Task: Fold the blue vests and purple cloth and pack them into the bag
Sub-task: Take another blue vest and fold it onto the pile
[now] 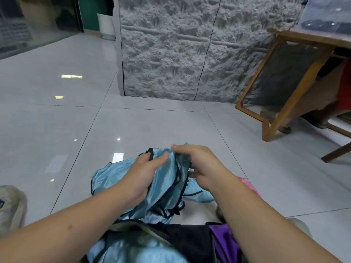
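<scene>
While I bunch a vest (167, 179) above the floor (133, 126) | left hand (146, 173) and right hand (199, 164) both pinch its trim | light, limp, slippery mesh; hold black edging.

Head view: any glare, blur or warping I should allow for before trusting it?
Head view: ceiling lights glare off the glossy floor tiles; wide-angle bending curves the wooden table at right; hands and blue vest are fairly sharp, the edges soft.

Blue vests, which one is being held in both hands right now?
The bunched blue vest raised over the floor tiles, gripped by the left hand and right hand. The other blue vest lies untouched at the bottom edge.
</scene>
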